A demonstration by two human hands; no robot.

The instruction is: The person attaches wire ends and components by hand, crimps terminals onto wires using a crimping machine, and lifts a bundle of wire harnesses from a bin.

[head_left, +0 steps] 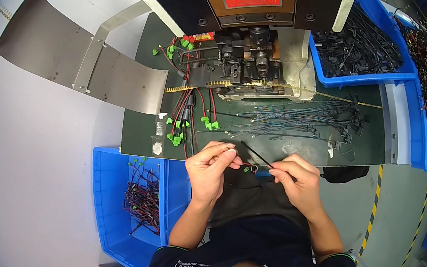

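Over the near edge of the bench, my left hand (208,169) pinches a thin wire lead (245,164) between thumb and fingertips. Red and dark strands run from it toward my right hand (299,182), whose fingers are closed on a slim black cable (258,154). This cable slants up and left, with its tip free. Between the hands the strands curl into a small loop; how they join the cable cannot be made out. Beyond my left hand lie red-and-black leads with green connectors (174,138). Beyond my right hand, thin black cables (293,121) are spread on the bench.
A crimping press (253,56) stands at the back, fed by a yellowish terminal strip (178,88). A curved metal guide (122,77) juts out left. Blue bins hold wires at lower left (100,194), back right (339,82) and far right (419,138). Dark green bench (135,132).
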